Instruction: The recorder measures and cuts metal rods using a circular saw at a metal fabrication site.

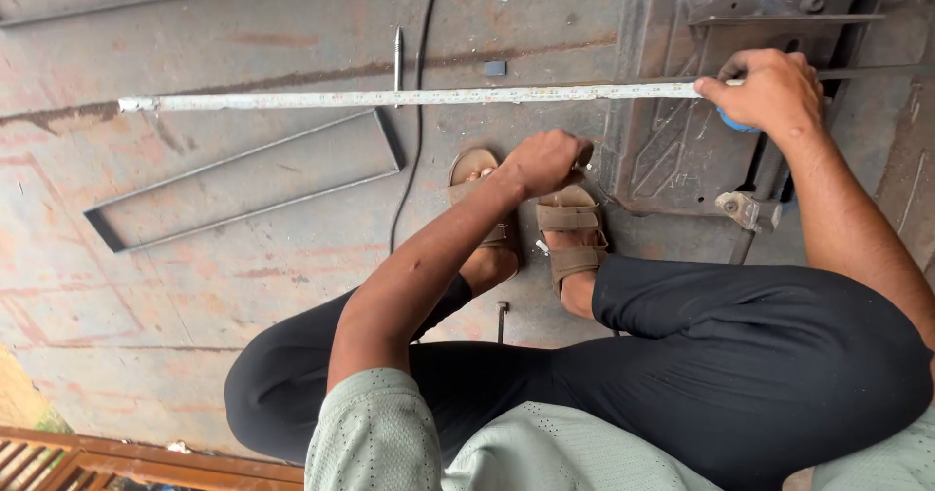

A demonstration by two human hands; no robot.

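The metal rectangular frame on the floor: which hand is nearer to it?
Left. The left hand sits just right of the frame, by the sandals; the right hand is farther off, gripping the tape measure.

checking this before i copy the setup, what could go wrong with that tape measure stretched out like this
1. The tape is stretched far across the metal sheet; if the right hand on the case lets go, it may whip back toward the fingers.
2. The far end seems to just lie on the sheet, so it could slide and spoil the reading.
3. The left hand rests near the sandals, not steadying the tape.
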